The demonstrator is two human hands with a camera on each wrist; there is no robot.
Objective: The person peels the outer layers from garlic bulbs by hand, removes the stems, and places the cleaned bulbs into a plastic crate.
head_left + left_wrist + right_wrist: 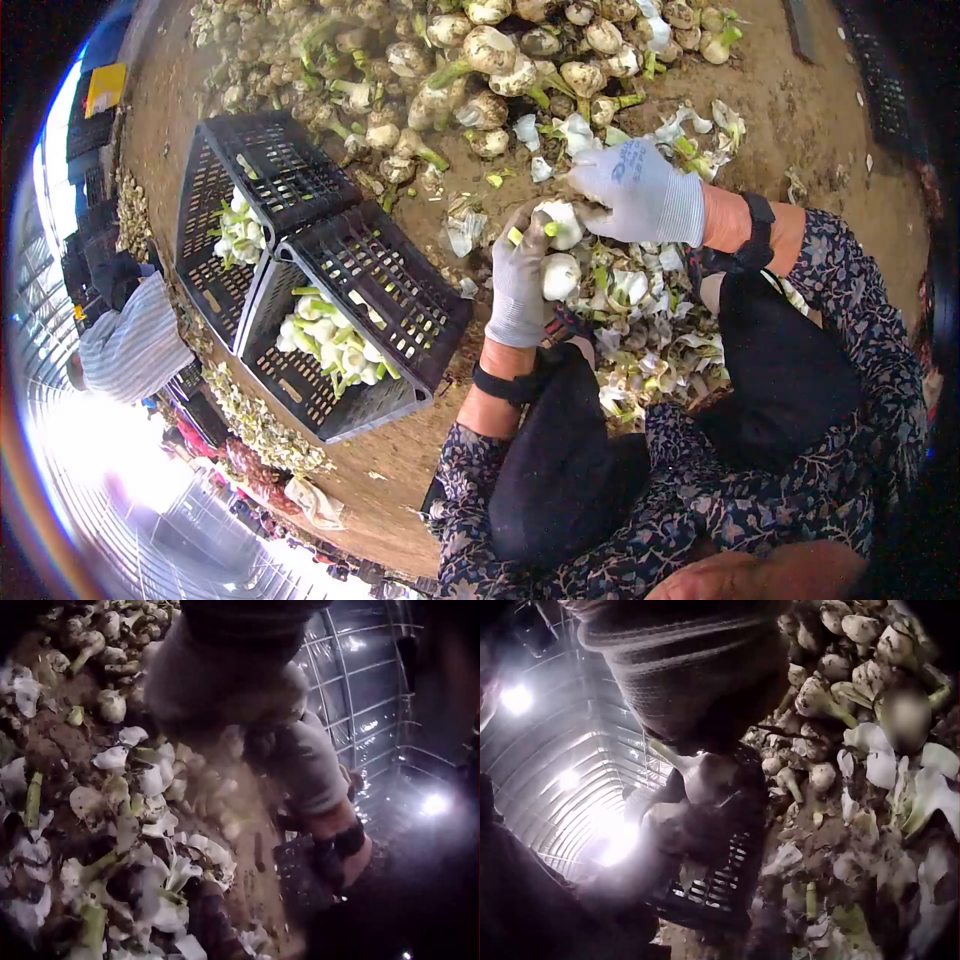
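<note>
Floral-print sleeves [860, 300], dark cloth with a pale leafy pattern, at four and six o'clock in the head view.
Left hand [518, 285]: pale knitted glove, soiled fingertips; fingers curled round a white garlic bulb [562, 226], rounded, smooth, with a cut green stem, slightly right of centre.
Right hand [638, 190]: matching glove, at two o'clock; fingers bent beside that bulb, though whether they pinch it cannot be told.
Second bulb [561, 276]: white, round, just below the first.
Papery husks [650, 345]: crumpled, mixed with green scraps, four o'clock.
Unpeeled garlic [490, 50]: earth-stained, stemmed, heaped at twelve.
Slotted crates [375, 265]: two, black plastic, tilted, nine to ten o'clock, both holding white garlic with green stems [335, 340].
</note>
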